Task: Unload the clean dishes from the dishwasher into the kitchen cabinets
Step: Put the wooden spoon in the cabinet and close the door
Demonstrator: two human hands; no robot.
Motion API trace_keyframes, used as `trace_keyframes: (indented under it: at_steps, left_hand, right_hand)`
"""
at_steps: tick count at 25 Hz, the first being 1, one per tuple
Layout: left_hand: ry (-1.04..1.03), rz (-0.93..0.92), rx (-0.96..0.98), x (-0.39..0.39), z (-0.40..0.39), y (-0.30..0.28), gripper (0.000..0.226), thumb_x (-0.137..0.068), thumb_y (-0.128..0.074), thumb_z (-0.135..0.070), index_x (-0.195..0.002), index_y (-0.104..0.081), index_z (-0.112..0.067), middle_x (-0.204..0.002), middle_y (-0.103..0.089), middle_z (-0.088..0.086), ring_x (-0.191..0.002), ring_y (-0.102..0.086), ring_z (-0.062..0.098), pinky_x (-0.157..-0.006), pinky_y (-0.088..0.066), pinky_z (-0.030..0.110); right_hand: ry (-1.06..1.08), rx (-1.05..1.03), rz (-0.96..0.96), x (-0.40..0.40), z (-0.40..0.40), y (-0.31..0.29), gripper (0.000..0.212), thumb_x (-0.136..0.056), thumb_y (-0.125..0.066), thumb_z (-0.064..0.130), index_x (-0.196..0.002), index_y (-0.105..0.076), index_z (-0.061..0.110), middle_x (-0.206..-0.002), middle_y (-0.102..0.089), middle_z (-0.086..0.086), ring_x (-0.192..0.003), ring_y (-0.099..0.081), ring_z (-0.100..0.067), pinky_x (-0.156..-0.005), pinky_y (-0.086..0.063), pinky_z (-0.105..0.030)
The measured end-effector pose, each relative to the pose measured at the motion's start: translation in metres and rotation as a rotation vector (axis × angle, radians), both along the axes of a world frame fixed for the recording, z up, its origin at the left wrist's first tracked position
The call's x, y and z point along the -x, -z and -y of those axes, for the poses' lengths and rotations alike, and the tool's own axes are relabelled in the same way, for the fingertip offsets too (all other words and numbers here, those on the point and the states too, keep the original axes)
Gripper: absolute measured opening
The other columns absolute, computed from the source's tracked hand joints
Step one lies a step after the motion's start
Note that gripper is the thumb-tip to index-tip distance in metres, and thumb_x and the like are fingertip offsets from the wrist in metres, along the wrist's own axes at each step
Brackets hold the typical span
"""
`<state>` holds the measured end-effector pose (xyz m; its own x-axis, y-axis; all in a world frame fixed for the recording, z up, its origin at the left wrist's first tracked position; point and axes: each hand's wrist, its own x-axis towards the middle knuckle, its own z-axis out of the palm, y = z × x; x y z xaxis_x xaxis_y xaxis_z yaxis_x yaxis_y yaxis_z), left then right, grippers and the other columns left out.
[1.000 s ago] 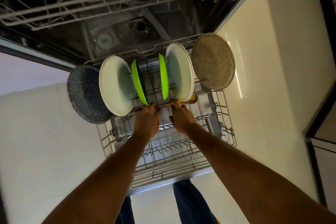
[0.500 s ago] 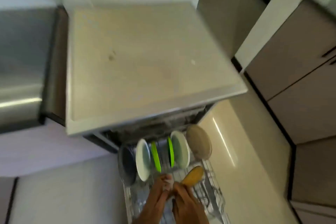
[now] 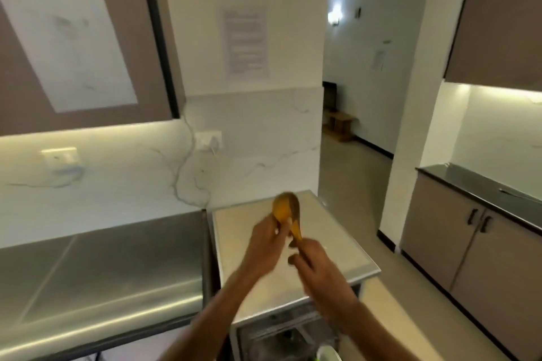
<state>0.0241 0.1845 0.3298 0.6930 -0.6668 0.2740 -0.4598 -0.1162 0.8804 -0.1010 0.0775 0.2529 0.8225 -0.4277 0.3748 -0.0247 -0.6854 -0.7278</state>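
Observation:
A wooden spoon is raised above the dishwasher's pale top, bowl end up and away from me. My left hand grips it just below the bowl. My right hand grips the lower end of the handle. The frame is blurred by motion. The open dishwasher shows at the bottom edge, with the rim of a white plate and a sliver of green beside it.
A steel counter lies to the left under a brown upper cabinet. Lower cabinets with dark handles and another upper cabinet stand on the right. A doorway opens behind the dishwasher.
Both hands lifted the wooden spoon out of the lower rack and up above the dishwasher top. My view swung from the rack up to the wall and cabinets.

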Motion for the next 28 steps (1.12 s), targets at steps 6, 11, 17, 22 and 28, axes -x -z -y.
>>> trace_keyframes:
  at_steps: [6, 11, 17, 22, 28]
  left_hand:
    - [-0.311, 0.042, 0.358, -0.038, -0.106, -0.2, 0.023, -0.098, -0.069, -0.013, -0.119, -0.066, -0.005, -0.098, -0.077, 0.009, -0.076, -0.077, 0.015, -0.067, -0.061, 0.025]
    - [-0.564, 0.372, 0.207, -0.013, -0.252, -0.259, 0.025, -0.094, -0.074, -0.028, -0.117, -0.069, -0.021, -0.107, -0.075, -0.001, -0.09, -0.075, 0.016, -0.074, -0.064, 0.025]
    - [-0.97, 0.585, 0.071, 0.061, -0.444, -0.274, 0.032, -0.095, -0.073, -0.04, -0.117, -0.071, -0.017, -0.101, -0.075, 0.0, -0.079, -0.075, 0.013, -0.066, -0.064, 0.026]
    - [-1.349, 0.502, 0.153, 0.123, -0.61, -0.308, 0.028, -0.093, -0.078, -0.029, -0.113, -0.073, -0.01, -0.095, -0.078, 0.004, -0.074, -0.077, 0.013, -0.07, -0.064, 0.025]
    - [-1.671, 0.375, 0.255, 0.11, -0.785, -0.312, 0.023, -0.092, -0.076, -0.028, -0.11, -0.078, -0.014, -0.09, -0.078, 0.001, -0.082, -0.075, 0.015, -0.077, -0.062, 0.028]
  right_hand:
    - [0.06, 0.485, 0.244, -0.04, 0.0, -0.184, 0.024, -0.107, -0.053, 0.041, -0.129, -0.052, 0.033, -0.115, -0.065, 0.01, -0.086, -0.067, -0.014, -0.069, -0.059, -0.036]
    - [-0.098, 0.631, 0.498, -0.082, -0.041, -0.286, 0.032, -0.106, -0.05, 0.048, -0.129, -0.066, 0.034, -0.106, -0.066, 0.008, -0.09, -0.063, -0.017, -0.075, -0.052, -0.038]
    - [-0.543, 0.688, 0.818, -0.129, -0.21, -0.33, 0.03, -0.106, -0.057, 0.024, -0.133, -0.066, 0.015, -0.115, -0.058, -0.002, -0.1, -0.06, -0.025, -0.085, -0.052, -0.043]
    - [-0.865, 0.536, 0.979, -0.138, -0.406, -0.342, 0.032, -0.096, -0.07, 0.014, -0.128, -0.069, 0.011, -0.11, -0.057, 0.002, -0.087, -0.061, -0.014, -0.079, -0.051, -0.026]
    - [-1.115, 0.354, 0.7, -0.137, -0.613, -0.348, 0.012, -0.071, -0.079, 0.035, -0.082, -0.079, 0.03, -0.073, -0.061, 0.013, -0.066, -0.062, -0.005, -0.063, -0.054, -0.027]
